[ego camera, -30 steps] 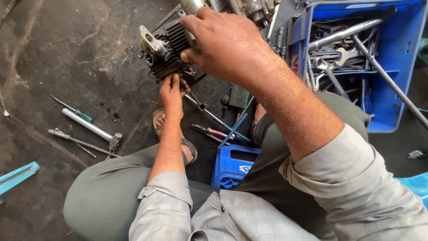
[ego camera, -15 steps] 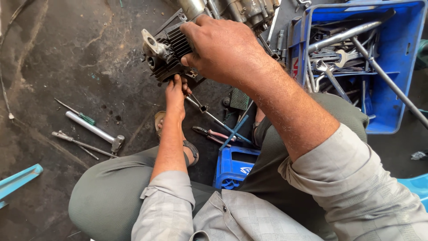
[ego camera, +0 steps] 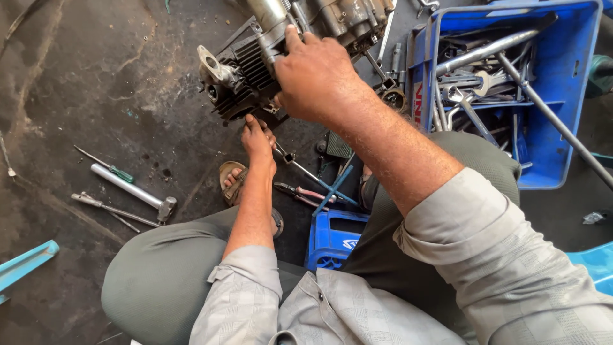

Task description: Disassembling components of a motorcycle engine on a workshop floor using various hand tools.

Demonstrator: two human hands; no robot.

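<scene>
A dark finned engine cylinder block point(ego camera: 239, 76) sits on the oily floor in front of me, joined to a grey metal engine case point(ego camera: 332, 19) behind it. My right hand point(ego camera: 316, 73) lies over the top of the block, fingers gripping it. My left hand point(ego camera: 257, 137) reaches up under the block's lower edge, fingertips touching its underside; whether it holds a small part is hidden. A socket driver point(ego camera: 306, 171) lies on the floor just right of my left hand.
A blue plastic crate point(ego camera: 578, 96) full of spanners and long bars stands at the right. A hammer point(ego camera: 134, 190), screwdriver point(ego camera: 105, 164) and thin tools lie at left. Pliers point(ego camera: 300, 191) and a small blue stool point(ego camera: 335, 239) sit between my knees.
The view has shifted slightly, so the block and both hands sit a little lower in frame. My hands keep the same grip on the block.
</scene>
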